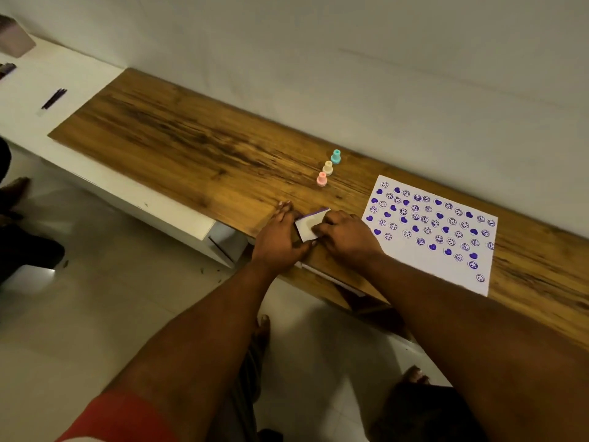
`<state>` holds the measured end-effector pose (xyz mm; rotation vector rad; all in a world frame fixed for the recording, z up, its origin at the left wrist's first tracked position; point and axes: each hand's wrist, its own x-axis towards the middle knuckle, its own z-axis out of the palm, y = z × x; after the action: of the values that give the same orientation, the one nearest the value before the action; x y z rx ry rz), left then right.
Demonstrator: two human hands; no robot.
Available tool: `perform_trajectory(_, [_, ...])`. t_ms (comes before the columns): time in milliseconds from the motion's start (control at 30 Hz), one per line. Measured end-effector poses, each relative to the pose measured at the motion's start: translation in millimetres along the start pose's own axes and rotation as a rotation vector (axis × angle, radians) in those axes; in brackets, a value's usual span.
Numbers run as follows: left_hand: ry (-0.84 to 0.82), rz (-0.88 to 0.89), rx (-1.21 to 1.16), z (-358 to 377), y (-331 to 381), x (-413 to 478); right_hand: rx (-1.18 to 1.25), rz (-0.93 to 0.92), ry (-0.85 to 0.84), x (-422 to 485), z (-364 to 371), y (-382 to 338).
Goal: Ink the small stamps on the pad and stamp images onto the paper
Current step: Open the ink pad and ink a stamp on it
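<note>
Head view gives me the long brown wood-grain tabletop (191,148) as my landmark, running along a pale wall. Toward its right end I see the white sheet of paper (430,231) lying flat, covered with purple heart and smiley-face prints. At the tabletop's near edge, just left of that sheet, I see my left hand (277,237) and right hand (347,237) meeting around the small white rectangular ink pad with a purple rim (307,229); both hands grasp it, fingers curled over its sides, and it sits tilted between them. Behind the hands, further in on the tabletop, three small stamps stand upright in a close diagonal row: pink (322,179), cream (327,168) and teal (335,156).
</note>
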<state>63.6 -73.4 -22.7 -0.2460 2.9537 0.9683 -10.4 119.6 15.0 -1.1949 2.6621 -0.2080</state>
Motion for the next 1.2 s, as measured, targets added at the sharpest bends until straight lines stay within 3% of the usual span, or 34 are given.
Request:
perform_trajectory(233, [-0.073,0.079,0.108,-2,3,-3,0.060,0.027,-0.081,-10,-9,19])
perform_trajectory(633, [-0.099,-0.020,0.045,-5,-3,-4,-0.040,-0.045,-0.157,-18,-9,26])
perform_trajectory(1200, [-0.069,-0.028,-0.056,-2,-5,-4,0.348,0.036,-0.126,0,-28,40])
